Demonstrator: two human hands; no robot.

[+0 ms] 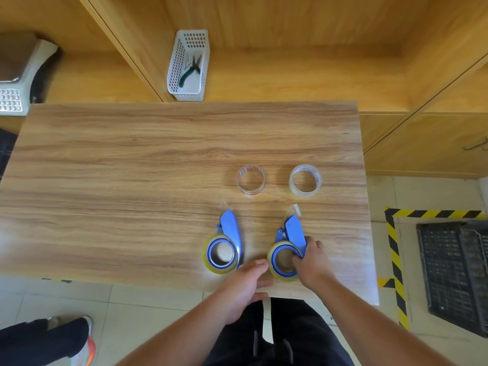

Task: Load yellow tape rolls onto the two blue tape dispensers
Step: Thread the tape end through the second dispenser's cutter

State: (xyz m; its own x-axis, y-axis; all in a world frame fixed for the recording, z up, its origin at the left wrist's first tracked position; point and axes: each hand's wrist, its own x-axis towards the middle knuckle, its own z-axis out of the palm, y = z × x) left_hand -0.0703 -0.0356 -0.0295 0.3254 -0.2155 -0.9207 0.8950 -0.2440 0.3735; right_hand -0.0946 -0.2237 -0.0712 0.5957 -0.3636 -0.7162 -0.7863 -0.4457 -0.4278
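Two blue tape dispensers lie near the table's front edge, each with a yellow tape roll around its blue hub. The left dispenser [230, 228] with its roll [210, 256] lies untouched. My right hand [311, 262] grips the right dispenser [295, 232], fingers inside the hub and over the blue body, partly hiding its yellow roll [272, 265]. My left hand [244, 286] rests on the table edge between the two dispensers, fingers loosely apart, holding nothing, fingertips close to the right roll.
Two near-empty clear tape cores [250, 180] [305, 180] stand behind the dispensers. A white basket [188, 67] with pliers sits on the shelf behind the table [132, 167]. A black crate [456, 270] and hazard tape are on the floor at right; another person's leg at lower left.
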